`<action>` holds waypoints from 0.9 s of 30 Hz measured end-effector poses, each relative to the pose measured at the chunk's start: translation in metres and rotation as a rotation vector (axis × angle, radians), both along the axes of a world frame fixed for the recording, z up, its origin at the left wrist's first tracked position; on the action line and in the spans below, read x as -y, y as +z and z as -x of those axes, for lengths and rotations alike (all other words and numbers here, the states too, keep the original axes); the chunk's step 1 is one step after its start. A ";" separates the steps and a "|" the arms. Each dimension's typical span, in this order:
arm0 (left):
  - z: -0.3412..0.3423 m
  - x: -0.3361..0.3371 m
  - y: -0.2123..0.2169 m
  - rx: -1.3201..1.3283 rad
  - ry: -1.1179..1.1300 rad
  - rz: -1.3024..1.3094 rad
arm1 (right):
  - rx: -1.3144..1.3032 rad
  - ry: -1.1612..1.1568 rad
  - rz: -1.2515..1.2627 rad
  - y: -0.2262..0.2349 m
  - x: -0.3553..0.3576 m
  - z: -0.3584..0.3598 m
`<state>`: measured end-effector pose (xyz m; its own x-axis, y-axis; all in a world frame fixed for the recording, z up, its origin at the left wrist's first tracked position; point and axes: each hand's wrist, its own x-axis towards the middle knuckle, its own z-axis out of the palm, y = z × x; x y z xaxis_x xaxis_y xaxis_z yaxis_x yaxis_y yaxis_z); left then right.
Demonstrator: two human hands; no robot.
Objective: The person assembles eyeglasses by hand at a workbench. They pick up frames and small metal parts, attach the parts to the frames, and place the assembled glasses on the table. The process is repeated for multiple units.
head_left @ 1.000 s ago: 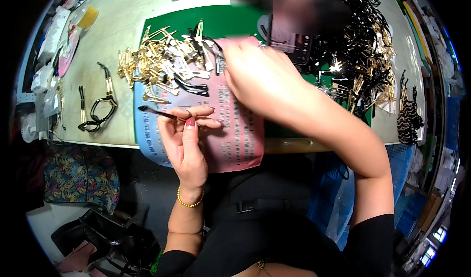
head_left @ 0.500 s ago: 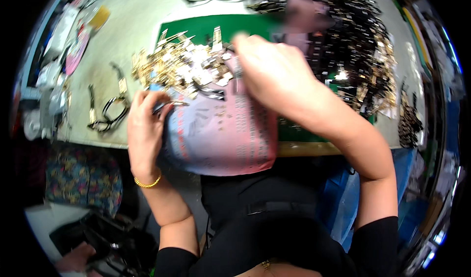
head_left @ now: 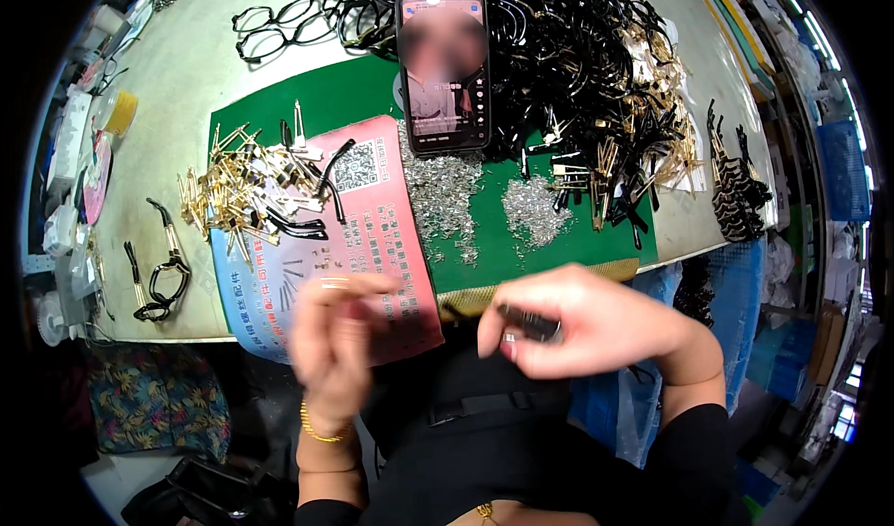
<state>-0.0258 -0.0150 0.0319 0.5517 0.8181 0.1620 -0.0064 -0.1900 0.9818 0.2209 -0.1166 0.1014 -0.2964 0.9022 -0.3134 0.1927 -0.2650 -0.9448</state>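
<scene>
My left hand [head_left: 340,335] is blurred by motion above the lower part of a pink and blue printed sheet [head_left: 416,293]. Its fingers are curled together, with a thin pale glint at the tips that I cannot make out. My right hand [head_left: 587,326] is closed around a short dark handle-like thing [head_left: 531,324], just in front of the table edge. A gap separates the two hands. On the sheet's upper left lies a heap of gold metal pieces [head_left: 251,177], some with black parts. A black glasses temple [head_left: 333,177] lies by the heap's right side.
A phone [head_left: 445,121] stands upright behind small silver screw-like pieces [head_left: 535,211] on a green mat [head_left: 489,237]. Black glasses frames [head_left: 577,70] pile up at the back right. Another frame [head_left: 168,284] lies far left, near yellow tape [head_left: 122,113]. Bundled temples [head_left: 736,195] lie right.
My right hand has come back from above the sheet to the table's front edge. The left hand has moved right and nearer to me. The whole view has shifted, bringing the phone into clear sight.
</scene>
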 end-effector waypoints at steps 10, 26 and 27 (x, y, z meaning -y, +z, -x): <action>-0.056 0.058 -0.014 0.089 -0.166 -0.249 | -0.357 -0.696 -0.040 -0.022 0.045 0.012; -0.047 0.047 -0.019 -0.026 -0.225 -0.244 | -0.403 -0.679 -0.016 -0.031 0.038 0.021; -0.045 0.047 -0.020 -0.030 -0.234 -0.242 | -0.429 -0.682 0.013 -0.030 0.038 0.019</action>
